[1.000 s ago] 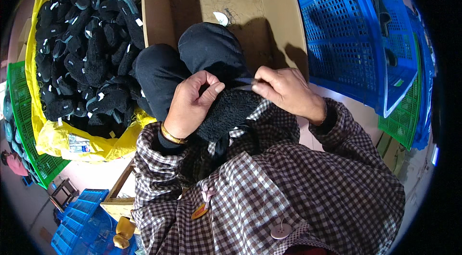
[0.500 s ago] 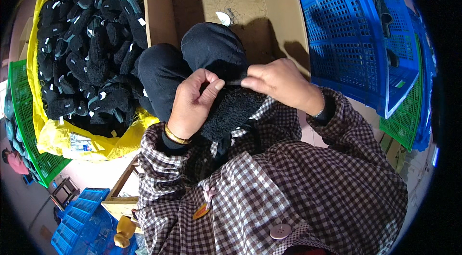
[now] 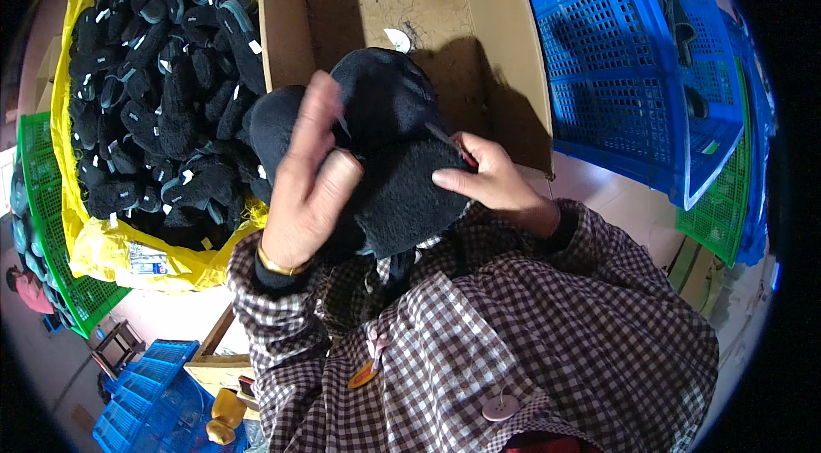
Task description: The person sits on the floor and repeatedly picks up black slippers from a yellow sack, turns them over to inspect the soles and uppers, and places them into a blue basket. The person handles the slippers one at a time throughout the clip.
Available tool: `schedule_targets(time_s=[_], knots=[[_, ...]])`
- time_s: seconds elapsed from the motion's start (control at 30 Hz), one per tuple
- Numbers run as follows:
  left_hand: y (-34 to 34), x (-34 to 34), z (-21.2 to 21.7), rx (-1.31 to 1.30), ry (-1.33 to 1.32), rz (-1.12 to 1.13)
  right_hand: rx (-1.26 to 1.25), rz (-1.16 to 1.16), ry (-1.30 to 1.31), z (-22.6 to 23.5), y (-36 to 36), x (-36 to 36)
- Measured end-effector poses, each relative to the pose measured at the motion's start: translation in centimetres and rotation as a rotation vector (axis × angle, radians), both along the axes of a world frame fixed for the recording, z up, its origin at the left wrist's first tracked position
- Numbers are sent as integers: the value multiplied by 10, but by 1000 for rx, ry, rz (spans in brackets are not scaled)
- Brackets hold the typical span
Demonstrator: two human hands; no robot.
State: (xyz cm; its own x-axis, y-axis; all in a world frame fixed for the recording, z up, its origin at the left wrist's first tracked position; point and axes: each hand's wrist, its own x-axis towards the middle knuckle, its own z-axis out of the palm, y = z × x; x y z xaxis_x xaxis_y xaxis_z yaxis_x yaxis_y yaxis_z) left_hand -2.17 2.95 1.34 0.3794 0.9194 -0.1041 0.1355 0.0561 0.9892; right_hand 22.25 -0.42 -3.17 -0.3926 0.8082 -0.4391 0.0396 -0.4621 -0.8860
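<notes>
Brown cardboard box point(image 3: 506, 25) at twelve o'clock; black, fleecy fabric piece point(image 3: 400, 196) on the black-clothed lap point(image 3: 380, 85), right hand point(image 3: 499, 185) pinching its two-o'clock edge, left hand point(image 3: 304, 183) splayed open: a loosened pinch could drop it.

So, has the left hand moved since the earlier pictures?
Yes. The left hand has shifted left, with its fingers now closer to the left wall of the cardboard box.
</notes>
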Motion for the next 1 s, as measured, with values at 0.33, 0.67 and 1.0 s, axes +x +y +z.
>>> schedule_targets(time_s=[0.33, 0.67, 1.0], knots=[[-14, -17, -27, -640, -687, 286, 159, -183, 248, 51, 36, -38], [-32, -3, -69, -742, -1075, 220, 692, -14, -137, 67, 49, -63], [-21, 15, -104, -850, -1419, -245, 791, -145, -302, 47, 70, -78]])
